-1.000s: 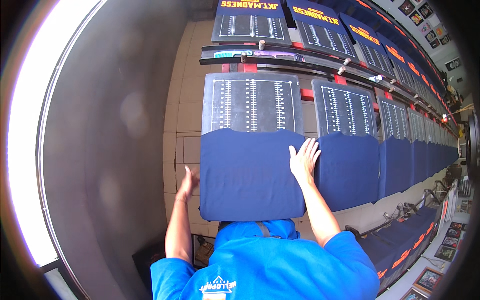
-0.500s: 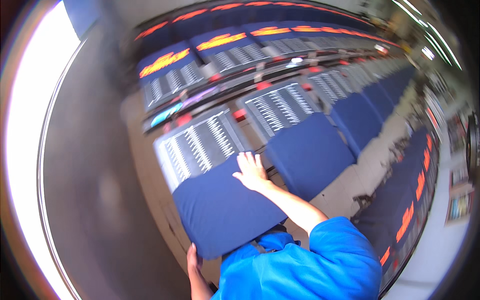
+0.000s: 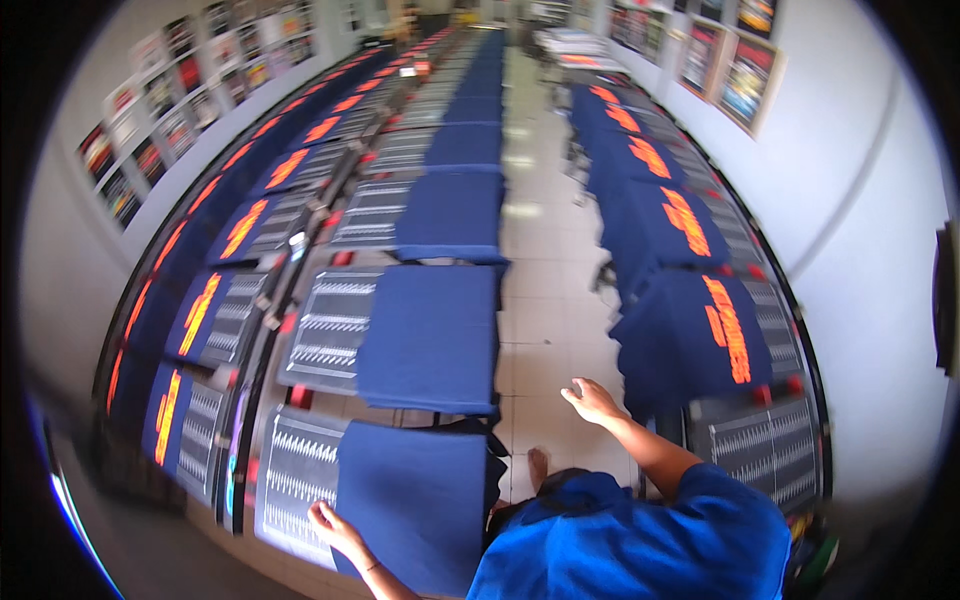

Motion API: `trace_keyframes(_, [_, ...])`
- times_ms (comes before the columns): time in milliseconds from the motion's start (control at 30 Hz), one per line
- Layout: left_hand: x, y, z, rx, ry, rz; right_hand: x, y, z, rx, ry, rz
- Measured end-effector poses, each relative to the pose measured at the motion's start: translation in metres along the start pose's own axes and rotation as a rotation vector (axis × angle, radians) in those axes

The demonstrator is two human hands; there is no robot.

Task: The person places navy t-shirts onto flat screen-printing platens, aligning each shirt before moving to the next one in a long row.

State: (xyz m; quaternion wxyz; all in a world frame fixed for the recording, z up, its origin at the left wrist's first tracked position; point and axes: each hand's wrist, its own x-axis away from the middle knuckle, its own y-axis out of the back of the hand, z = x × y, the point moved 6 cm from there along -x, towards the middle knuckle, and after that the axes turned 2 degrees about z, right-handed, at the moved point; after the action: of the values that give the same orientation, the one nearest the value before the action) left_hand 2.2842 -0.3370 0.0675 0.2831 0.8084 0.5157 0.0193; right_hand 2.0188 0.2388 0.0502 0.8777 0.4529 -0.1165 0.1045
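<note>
Head view, softened by blur, shows the nearest navy cloth (image 3: pixel 415 500) over the right part of a dark board (image 3: pixel 290 490) with white markings, at the near end of the middle row. The left forearm and the blue shirt (image 3: pixel 630 540) cover parts of the cloth near the lower edge, and that forearm is itself cut off there. Only part of a bare foot (image 3: pixel 538 466) shows beside the dark clothing below the shirt, and the far ends of the rows are too small to make out.

The left hand (image 3: pixel 338 530) is at the cloth's left edge, fingers slightly bent and reaching over the marked board; whether it touches either is hard to tell, though nothing appears gripped. Well apart from it, the right hand (image 3: pixel 593 402) hangs over the pale tiled aisle (image 3: pixel 545 370), empty, fingers loosely extended toward the left, its forearm running back to the blue sleeve. Right of it stands a navy cloth with orange print (image 3: pixel 690 335).
</note>
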Motion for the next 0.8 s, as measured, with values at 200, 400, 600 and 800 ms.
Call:
trace_keyframes(200, [0.115,-0.274,-0.213,0.494,-0.087,0.897,0.089,0.001,-0.161,-0.300,-0.189,-0.107])
trace_keyframes(400, [0.376,-0.442,-0.372,0.482,-0.684,1.838,0.139,-0.010,-0.272,-0.930,-0.652,-0.343])
trace_keyframes(600, [0.548,-0.483,-0.374,0.070,-1.135,2.407,0.063,-0.012,-0.361,-1.172,-0.490,-0.907])
trace_keyframes(800, [0.579,-0.469,-0.472,0.086,-1.375,2.634,0.046,0.017,-0.324,-1.166,-0.116,-0.643])
